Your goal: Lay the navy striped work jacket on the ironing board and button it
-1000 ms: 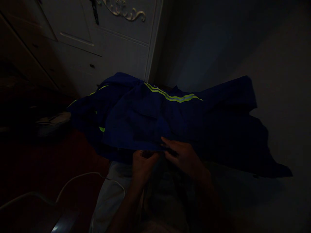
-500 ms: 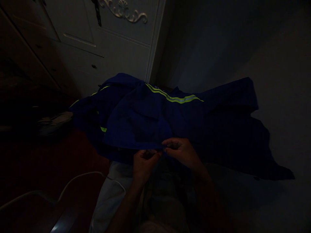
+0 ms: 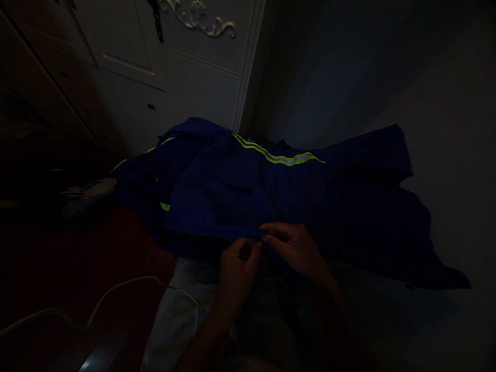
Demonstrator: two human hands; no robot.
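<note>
A dark blue work jacket (image 3: 228, 191) with yellow-green and silver reflective stripes lies spread across my lap and out to the right. At its near edge my left hand (image 3: 240, 263) is closed, thumb and fingers pinching the hem. Close beside it, on the right, my right hand (image 3: 292, 245) pinches the same edge between thumb and forefinger. The fingertips of both hands almost meet. In the dim light I cannot make out any small thing between them.
A white cabinet (image 3: 201, 82) with carved trim stands behind the jacket. A white cable (image 3: 116, 287) runs over the dark red floor (image 3: 127, 248) at the left. My trousered leg (image 3: 170, 315) is below the jacket. At the right is a grey surface (image 3: 457, 206).
My left hand has moved slightly right, closer to my right hand, and its fingers have closed more tightly. My right hand and the jacket are nearly unchanged.
</note>
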